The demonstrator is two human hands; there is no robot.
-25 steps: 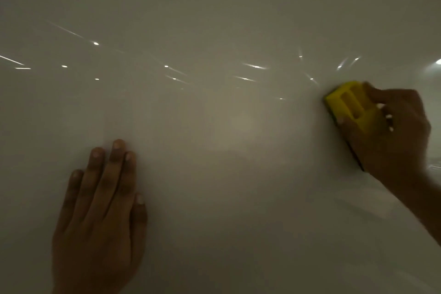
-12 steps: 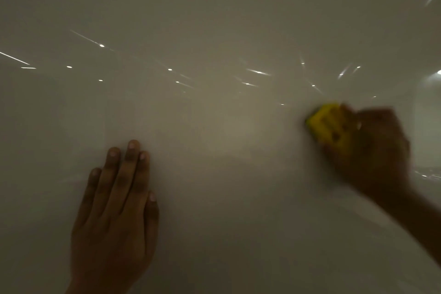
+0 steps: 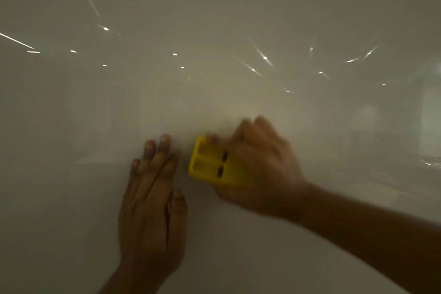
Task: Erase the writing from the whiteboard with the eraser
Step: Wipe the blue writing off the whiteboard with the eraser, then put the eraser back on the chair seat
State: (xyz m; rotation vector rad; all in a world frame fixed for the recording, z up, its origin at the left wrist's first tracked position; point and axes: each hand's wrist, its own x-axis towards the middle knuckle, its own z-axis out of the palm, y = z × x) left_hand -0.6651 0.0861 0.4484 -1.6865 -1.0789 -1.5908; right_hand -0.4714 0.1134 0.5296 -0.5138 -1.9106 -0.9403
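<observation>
The whiteboard [image 3: 214,19] fills the whole view, glossy and dim, with no writing that I can make out. My left hand [image 3: 152,200] lies flat on it at lower centre, fingers together and pointing up. My right hand [image 3: 257,169] grips a yellow eraser [image 3: 207,162] and presses it on the board just right of my left fingertips. The right hand is blurred by motion. Only a narrow gap lies between the eraser's left end and my left index finger.
Small bright reflections of ceiling lights [image 3: 265,57] streak across the upper board. A paler reflected patch [image 3: 429,122] shows at the right edge. No board frame or edge is in view.
My right hand has swept the eraser left and down across the board, from the right side to beside my left hand. The left hand stays flat on the board.
</observation>
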